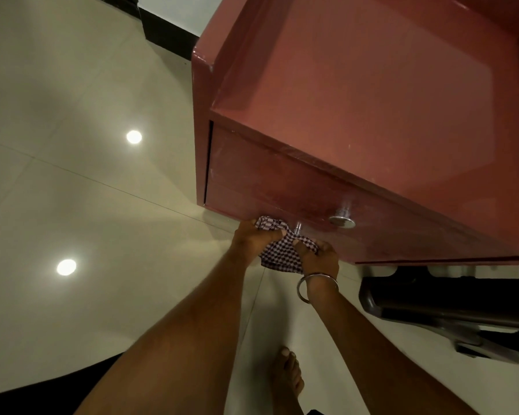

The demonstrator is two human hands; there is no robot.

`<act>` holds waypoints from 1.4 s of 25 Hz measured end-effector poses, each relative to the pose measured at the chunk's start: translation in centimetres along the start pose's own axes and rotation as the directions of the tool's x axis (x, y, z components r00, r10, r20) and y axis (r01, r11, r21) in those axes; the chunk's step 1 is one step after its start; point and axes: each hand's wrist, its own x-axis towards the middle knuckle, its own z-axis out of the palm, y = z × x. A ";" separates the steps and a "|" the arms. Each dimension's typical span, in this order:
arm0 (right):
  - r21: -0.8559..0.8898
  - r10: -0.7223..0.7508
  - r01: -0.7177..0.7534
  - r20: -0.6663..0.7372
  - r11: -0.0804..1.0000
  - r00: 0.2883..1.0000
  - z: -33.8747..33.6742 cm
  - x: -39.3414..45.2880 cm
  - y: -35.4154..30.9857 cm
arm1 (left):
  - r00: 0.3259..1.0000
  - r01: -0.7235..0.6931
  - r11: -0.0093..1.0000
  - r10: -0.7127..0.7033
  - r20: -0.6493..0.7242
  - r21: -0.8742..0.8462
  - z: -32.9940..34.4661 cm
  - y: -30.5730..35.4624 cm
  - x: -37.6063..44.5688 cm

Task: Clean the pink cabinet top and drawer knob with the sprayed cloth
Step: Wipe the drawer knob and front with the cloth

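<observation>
Both hands clutch the checked cloth (279, 250) against the lower drawer front: the left hand (253, 239) and right hand (319, 259) bunch it around a lower knob whose head is hidden, only its metal stem showing. An upper knob (342, 221) sits bare at 2 o'clock. The pink cabinet (372, 100) is cut off at 3 o'clock; open floor (72, 190) lies toward 9 o'clock.

We reach both arms far down in front of us. Our left hand (253, 239) is curled tight in a grip. Our right hand (319, 257) sits close beside it, fingers pinched shut, wrist bent a little.
</observation>
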 end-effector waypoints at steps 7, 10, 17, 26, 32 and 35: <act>0.034 0.052 -0.052 -0.022 0.998 0.998 1.5 1.7 0.6 | 0.989 -0.055 0.965 0.089 -0.121 0.258 1.8 -0.2 0.9; 0.132 0.096 -0.095 -0.002 0.987 0.995 1.8 2.1 0.4 | 0.986 -0.054 0.981 0.082 -0.145 0.189 2.1 -0.5 1.0; 0.105 -0.026 0.026 -0.004 0.994 1.000 -0.2 0.6 1.4 | 0.984 -0.175 0.976 0.170 0.044 0.128 0.2 -0.8 -0.2; 0.146 0.061 -0.055 -0.038 0.988 0.997 -0.4 0.5 0.3 | 0.999 0.005 0.997 -0.001 -0.050 0.071 0.7 0.2 -0.5; 0.159 0.165 -0.163 -0.001 0.974 0.986 0.3 1.5 0.1 | 0.986 -0.102 0.961 0.132 -0.101 0.259 1.6 0.3 -0.4; 0.228 0.043 -0.046 0.017 0.972 0.999 -0.5 0.9 0.9 | 0.993 -0.111 0.975 0.114 -0.007 0.195 0.7 0.4 -0.6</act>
